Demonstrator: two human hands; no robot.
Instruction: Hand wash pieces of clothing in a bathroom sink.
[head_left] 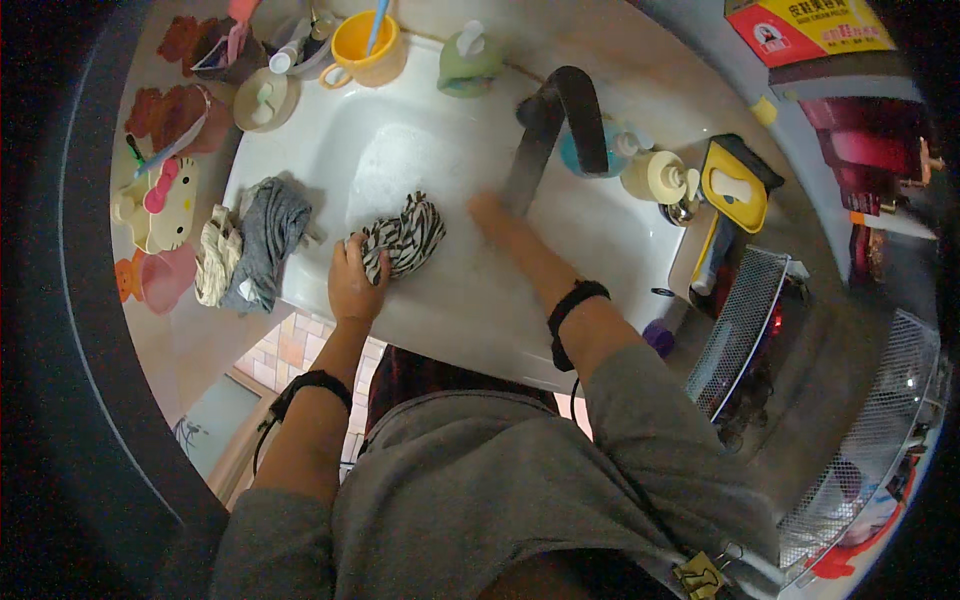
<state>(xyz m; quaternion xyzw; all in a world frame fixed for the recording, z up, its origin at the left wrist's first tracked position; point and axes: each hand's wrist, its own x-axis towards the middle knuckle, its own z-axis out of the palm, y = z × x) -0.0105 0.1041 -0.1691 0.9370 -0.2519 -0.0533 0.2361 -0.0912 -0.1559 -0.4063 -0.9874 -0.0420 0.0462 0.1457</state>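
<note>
In the white sink (340, 150), my left hand (357, 278) has its fingers wrapped round the near left side of a bunched, black-and-white striped cloth (408, 235). To the right of the cloth, apart from it, my right hand (488, 212) is close to the lower end of the black faucet (578, 105). That hand is smeared by motion, so its fingers do not show clearly. A grey cloth (270, 230) and a cream cloth (218, 256) lie crumpled at the sink's left edge.
An orange mug (370, 52) and a green bottle (468, 62) stand along the back. Behind the faucet are a blue bottle (590, 152) and a cream pump bottle (660, 178). A yellow soap dish (735, 185) and wire mesh baskets (738, 325) line the right side.
</note>
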